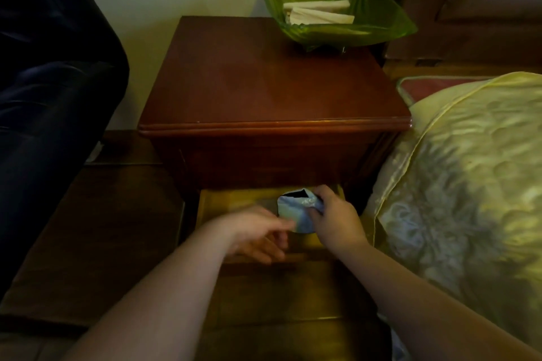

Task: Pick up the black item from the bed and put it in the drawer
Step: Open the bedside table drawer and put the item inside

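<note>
The nightstand's drawer (228, 199) is pulled open below the wooden top. Over it, my right hand (334, 218) grips a small bundle (293, 211) of light blue wrapping with a black item showing at its top edge (296, 193). The bundle sits inside the drawer opening, toward its right side. My left hand (258, 234) hovers blurred just left of the bundle, fingers spread and pointing at it, holding nothing. Whether its fingertips touch the wrapping I cannot tell.
The dark wooden nightstand (272, 82) carries a green glass bowl (378, 20) with pale sticks at its back right. The bed with a yellowish quilted cover (469, 170) lies to the right. A dark blue cloth mass (50, 82) fills the left.
</note>
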